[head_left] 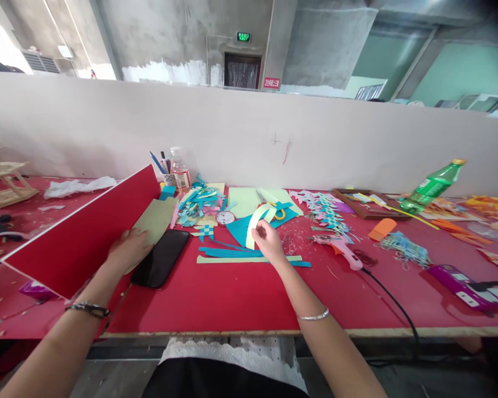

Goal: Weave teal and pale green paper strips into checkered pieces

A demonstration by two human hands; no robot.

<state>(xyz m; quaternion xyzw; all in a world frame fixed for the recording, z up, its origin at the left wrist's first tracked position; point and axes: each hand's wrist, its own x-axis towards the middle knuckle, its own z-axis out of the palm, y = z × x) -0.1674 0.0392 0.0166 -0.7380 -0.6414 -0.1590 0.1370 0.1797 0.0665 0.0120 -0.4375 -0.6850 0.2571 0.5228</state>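
My right hand (268,239) pinches a curved pale yellow-green paper strip (250,235) above a blue paper sheet (238,228). Scissors with yellow handles (279,214) lie just behind it. On the left, my left hand (128,250) rests with fingers laid over a pale green sheet of paper (155,215), between a red board (91,221) standing on edge and a black phone (161,258). Flat blue strips (228,252) and a long pale green strip (209,259) lie in front of my right hand. A small woven blue-and-pale paper piece (206,231) lies near a round clock (224,218).
A pink glue gun (340,249) with a black cord lies to the right, near a purple power strip (467,287). Behind are a heap of paper scraps (199,203), a clear bottle (180,171), woven paper pieces (323,213) and a tilted green bottle (434,188).
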